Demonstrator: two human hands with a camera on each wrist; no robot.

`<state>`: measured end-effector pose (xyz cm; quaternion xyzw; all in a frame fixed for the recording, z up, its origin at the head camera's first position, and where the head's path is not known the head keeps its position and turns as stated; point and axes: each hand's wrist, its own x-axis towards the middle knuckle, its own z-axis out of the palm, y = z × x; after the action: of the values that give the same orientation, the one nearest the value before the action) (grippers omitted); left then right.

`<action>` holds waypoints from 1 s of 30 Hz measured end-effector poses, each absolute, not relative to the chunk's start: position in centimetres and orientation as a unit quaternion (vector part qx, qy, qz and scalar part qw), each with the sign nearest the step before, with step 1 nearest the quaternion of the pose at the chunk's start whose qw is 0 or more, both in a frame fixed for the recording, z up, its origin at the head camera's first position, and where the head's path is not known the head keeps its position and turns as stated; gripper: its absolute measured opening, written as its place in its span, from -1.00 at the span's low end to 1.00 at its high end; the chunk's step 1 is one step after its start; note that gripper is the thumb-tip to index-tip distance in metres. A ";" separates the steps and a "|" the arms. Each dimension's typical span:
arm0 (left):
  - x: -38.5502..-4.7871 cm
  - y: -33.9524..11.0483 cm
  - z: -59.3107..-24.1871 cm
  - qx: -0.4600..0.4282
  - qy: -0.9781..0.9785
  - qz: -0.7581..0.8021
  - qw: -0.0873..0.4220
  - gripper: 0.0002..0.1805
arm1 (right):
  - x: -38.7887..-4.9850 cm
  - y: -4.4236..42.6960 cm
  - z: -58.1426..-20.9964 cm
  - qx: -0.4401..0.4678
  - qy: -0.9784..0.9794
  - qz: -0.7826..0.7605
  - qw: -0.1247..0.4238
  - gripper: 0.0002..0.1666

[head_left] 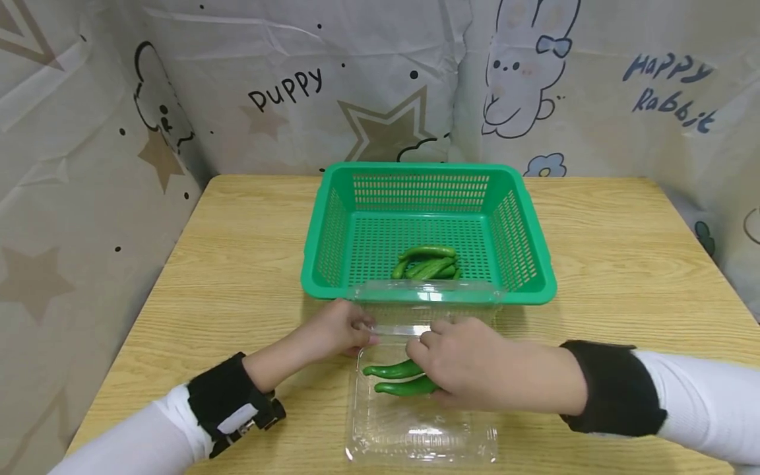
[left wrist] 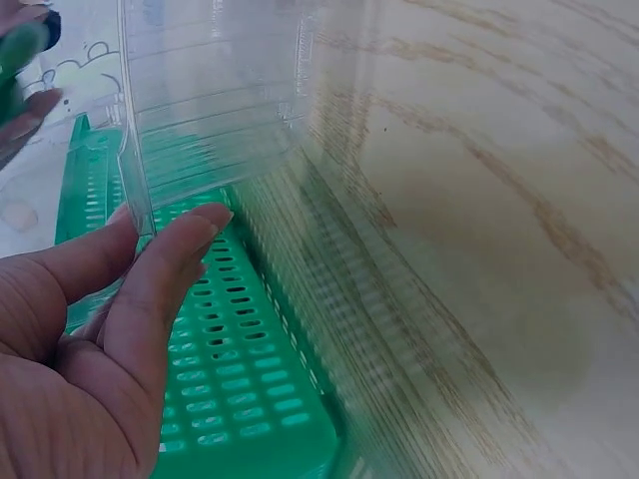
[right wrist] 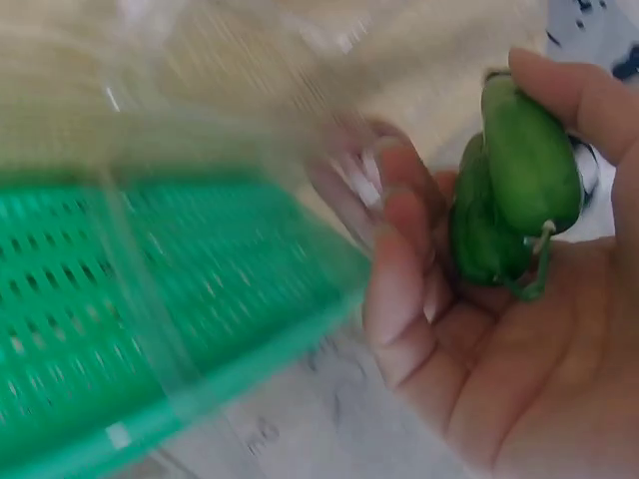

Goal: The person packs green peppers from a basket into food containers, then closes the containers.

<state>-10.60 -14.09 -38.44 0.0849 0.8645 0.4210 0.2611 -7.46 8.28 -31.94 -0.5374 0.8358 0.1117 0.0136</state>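
Right hand (head_left: 466,366) grips two slender green peppers (head_left: 406,387) over a clear plastic hinged box (head_left: 421,432); left hand (head_left: 338,328) pinches its edge, ten o'clock. Green perforated plastic basket (head_left: 311,260) sits at twelve.

I could reach into the clear rectangular plastic tray (head_left: 415,439) from six o'clock, but its raised transparent lid (head_left: 430,295) and the green latticed plastic basket (head_left: 415,168) bar twelve, and my bare left hand (head_left: 337,330) ten.
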 end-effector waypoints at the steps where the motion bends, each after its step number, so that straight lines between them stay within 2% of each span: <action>1: -10.6 -14.1 -38.4 0.085 0.864 0.422 0.261 -0.64 | -7.4 8.1 -32.2 -0.532 0.838 0.117 0.023 -0.45; 9: -10.6 -14.2 -38.4 0.093 0.859 0.429 0.262 -0.64 | -6.9 7.3 -34.6 -0.521 0.829 0.188 0.083 -0.40; 15: -10.6 -14.1 -38.3 0.085 0.857 0.430 0.271 -0.63 | -6.8 7.0 -35.5 -0.519 0.827 0.208 0.066 -0.38; 19: -10.6 -14.1 -38.2 0.084 0.856 0.430 0.274 -0.63 | -6.8 6.7 -35.7 -0.519 0.827 0.208 0.061 -0.43; 25: -10.6 -14.1 -38.2 0.087 0.858 0.428 0.271 -0.64 | -6.4 6.0 -36.1 -0.497 0.829 0.240 0.095 -0.58; 30: -10.6 -14.1 -38.4 0.091 0.859 0.426 0.268 -0.65 | -6.1 5.6 -36.5 -0.473 0.826 0.287 0.108 -0.58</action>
<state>-10.60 -14.09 -38.40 0.0915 0.8593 0.4261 0.2677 -6.09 5.56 -36.51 -0.4725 0.8263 0.2866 0.1085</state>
